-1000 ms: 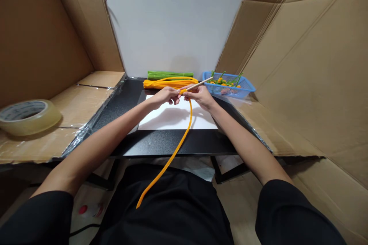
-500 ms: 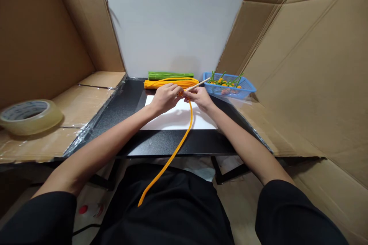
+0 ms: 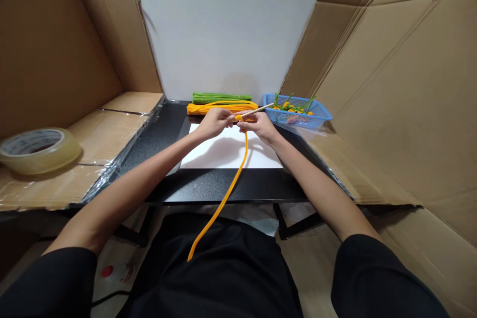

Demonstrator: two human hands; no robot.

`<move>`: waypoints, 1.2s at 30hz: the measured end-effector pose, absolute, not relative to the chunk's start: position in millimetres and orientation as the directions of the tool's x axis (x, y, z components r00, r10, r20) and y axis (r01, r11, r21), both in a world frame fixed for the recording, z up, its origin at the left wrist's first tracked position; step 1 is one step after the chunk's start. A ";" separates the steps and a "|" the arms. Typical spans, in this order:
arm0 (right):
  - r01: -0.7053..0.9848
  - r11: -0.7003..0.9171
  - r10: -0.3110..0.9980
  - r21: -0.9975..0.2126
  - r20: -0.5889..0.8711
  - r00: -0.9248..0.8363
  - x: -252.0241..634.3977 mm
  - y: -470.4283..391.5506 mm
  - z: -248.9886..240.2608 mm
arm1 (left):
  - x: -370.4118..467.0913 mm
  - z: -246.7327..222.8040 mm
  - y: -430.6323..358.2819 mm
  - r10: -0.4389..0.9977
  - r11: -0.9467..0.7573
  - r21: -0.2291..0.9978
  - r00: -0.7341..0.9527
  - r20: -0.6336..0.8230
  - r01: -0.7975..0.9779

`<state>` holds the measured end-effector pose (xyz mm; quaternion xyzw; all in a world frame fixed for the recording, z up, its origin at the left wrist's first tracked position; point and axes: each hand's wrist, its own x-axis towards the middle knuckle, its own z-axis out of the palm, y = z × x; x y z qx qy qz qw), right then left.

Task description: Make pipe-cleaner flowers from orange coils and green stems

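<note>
An orange fuzzy stem (image 3: pixel 231 186) is coiled around a thin pale stick (image 3: pixel 260 109), and its long tail hangs down over the table edge to my lap. My left hand (image 3: pixel 216 122) pinches at the left side of the coil, where the stick's end is hidden. From the right, my right hand (image 3: pixel 260 126) grips the stem just below the coil, with the stick passing above its fingers. Both hands are over a white sheet (image 3: pixel 223 154). Behind them lie a bundle of orange stems (image 3: pixel 197 109) and a bundle of green stems (image 3: pixel 221 96).
A blue basket (image 3: pixel 319 118) with green and orange pieces stands at the back right of the black table (image 3: pixel 208 189). A roll of clear tape (image 3: pixel 59 151) lies on cardboard at the left. Cardboard walls (image 3: pixel 410 84) rise on both sides.
My left hand has moved slightly left and its fingers have come off the coil, which now shows more. The stick has tilted flatter. The stem's hanging end has swung right and slightly up.
</note>
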<state>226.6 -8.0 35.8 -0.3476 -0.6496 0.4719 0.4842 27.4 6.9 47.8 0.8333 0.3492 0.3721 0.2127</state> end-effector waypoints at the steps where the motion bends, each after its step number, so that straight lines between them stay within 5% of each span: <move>1: -0.010 0.321 0.906 -0.947 0.310 -0.288 226.3 -8.9 36.6 | 26.6 48.0 8.7 0.742 -0.651 0.650 0.510 0.436 0.391; 9: -0.009 0.344 0.899 -0.939 0.332 -0.285 223.9 -11.6 37.7 | 16.5 50.2 14.3 0.725 -0.536 0.795 0.637 0.260 0.285; 15: -0.012 0.319 0.923 -0.948 0.313 -0.225 225.8 -6.0 32.8 | 23.8 52.2 6.0 0.780 -0.534 0.778 0.547 0.303 0.330; 17: -0.025 0.312 0.930 -0.950 0.310 -0.197 226.1 -4.7 31.6 | 25.6 52.1 -0.3 0.749 -0.648 0.651 0.483 0.453 0.395; 21: -0.046 0.291 0.939 -0.956 0.294 -0.177 224.7 -4.2 29.6 | 26.0 47.9 -8.4 0.440 -0.817 0.031 0.588 0.679 0.575; 23: -0.048 0.282 0.941 -0.958 0.286 -0.181 223.0 -4.6 29.0 | 26.3 44.6 -8.3 0.417 -0.801 -0.048 0.613 0.671 0.597; 36: -0.005 0.295 0.925 -0.955 0.287 -0.247 222.0 -9.6 36.2 | 27.3 40.2 -1.9 0.591 -0.665 0.120 0.421 0.688 0.738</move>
